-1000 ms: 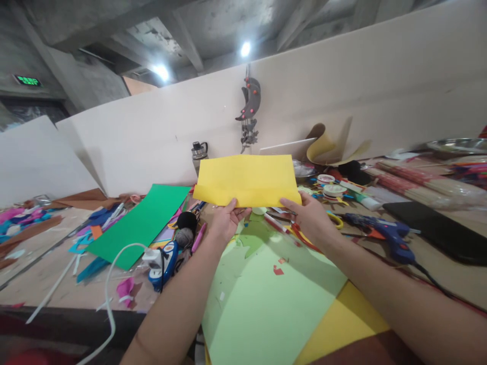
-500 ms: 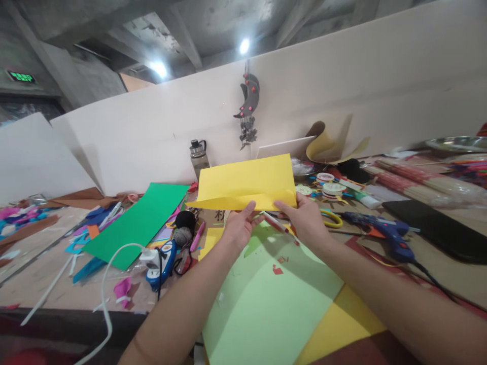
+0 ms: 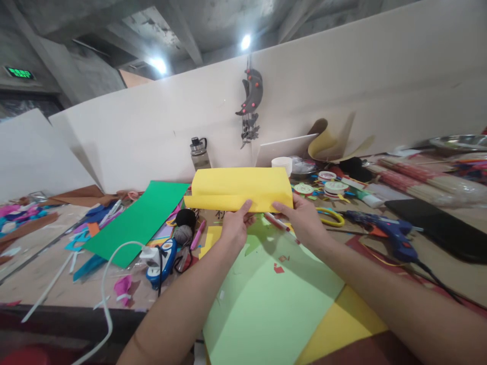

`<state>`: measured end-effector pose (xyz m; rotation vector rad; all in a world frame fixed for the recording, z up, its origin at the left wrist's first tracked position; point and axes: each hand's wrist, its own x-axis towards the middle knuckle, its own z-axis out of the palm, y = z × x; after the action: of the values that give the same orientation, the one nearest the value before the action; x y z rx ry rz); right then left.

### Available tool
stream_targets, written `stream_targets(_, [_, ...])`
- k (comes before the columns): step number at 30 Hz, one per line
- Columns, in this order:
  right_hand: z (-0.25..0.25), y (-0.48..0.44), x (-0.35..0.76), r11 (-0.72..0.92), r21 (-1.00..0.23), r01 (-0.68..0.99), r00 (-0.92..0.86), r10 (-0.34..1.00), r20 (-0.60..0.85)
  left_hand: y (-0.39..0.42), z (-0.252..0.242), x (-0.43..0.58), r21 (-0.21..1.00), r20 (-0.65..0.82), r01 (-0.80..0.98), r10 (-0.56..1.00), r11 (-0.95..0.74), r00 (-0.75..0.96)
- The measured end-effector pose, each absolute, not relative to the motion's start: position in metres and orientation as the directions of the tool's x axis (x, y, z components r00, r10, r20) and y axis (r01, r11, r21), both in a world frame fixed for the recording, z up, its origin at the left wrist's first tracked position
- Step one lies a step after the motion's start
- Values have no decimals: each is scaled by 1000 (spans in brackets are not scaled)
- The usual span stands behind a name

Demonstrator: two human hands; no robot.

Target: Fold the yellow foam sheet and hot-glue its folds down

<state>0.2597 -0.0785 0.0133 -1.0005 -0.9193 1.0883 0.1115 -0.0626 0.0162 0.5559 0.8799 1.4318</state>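
Observation:
A yellow sheet of paper (image 3: 239, 183), bent over into a loose curl, is held up above the table by both hands. My left hand (image 3: 238, 223) pinches its near edge around the middle, thumb on top. Toward the right end of that edge, my right hand (image 3: 302, 215) grips it the same way, with the fingers partly hidden beneath. Below lies a light green sheet (image 3: 270, 299) with small red paper scraps (image 3: 279, 267) on it. A red-and-white pen (image 3: 279, 223) rests just under my right hand.
To the left lie a green sheet (image 3: 140, 220), a blue power strip (image 3: 162, 263) with a white cable, and yarn balls (image 3: 183, 234). On the right are a blue glue gun (image 3: 388, 233), yellow-handled scissors (image 3: 333, 218) and a black slab (image 3: 437, 228). A bottle (image 3: 200, 153) stands behind.
The yellow sheet's raised far part has come down and curled over toward me, uncovering white cups behind it. Both hands keep their grip at the near edge.

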Motion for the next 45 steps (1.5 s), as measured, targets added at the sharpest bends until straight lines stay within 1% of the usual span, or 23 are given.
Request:
stream_targets(5, [9, -74, 259, 139, -931, -338, 156, 984, 91, -62, 16, 111, 801, -170, -597, 976, 56, -138])
stream_targets(7, [10, -74, 260, 138, -928, -345, 156, 984, 89, -62, 17, 111, 803, -162, -594, 975, 42, -150])
stream_targets(13, [12, -72, 267, 147, -938, -315, 249, 966, 68, -63, 17, 111, 816, -147, -578, 971, 10, -190])
stream_targets(21, [11, -68, 272, 258, -940, -223, 370, 915, 164, -61, 18, 110, 807, -95, -586, 961, -78, -259])
stream_targets(24, [9, -69, 271, 257, -949, -183, 320, 928, 190, -61, 18, 109, 781, -70, -617, 968, -97, -242])
stream_targets(27, [9, -70, 272, 218, -962, -166, 262, 950, 171, -61, 19, 109, 761, -51, -640, 974, -106, -221])
stream_targets(30, [10, -71, 273, 217, -968, -124, 278, 944, 176, -62, 21, 109, 749, -57, -653, 973, -107, -225])
stream_targets(35, [8, -70, 275, 238, -968, -74, 304, 931, 205, -64, 24, 110, 736, -52, -659, 958, -155, -283])
stream_targets(40, [5, -71, 273, 252, -968, -9, 264, 934, 241, -66, 24, 111, 744, -33, -654, 969, -140, -245])
stream_targets(43, [9, -74, 272, 252, -968, -19, 267, 934, 238, -67, 24, 112, 757, -33, -640, 971, -131, -238])
stream_targets(45, [13, -75, 272, 243, -968, -71, 275, 937, 215, -66, 23, 112, 762, -31, -636, 974, -121, -223])
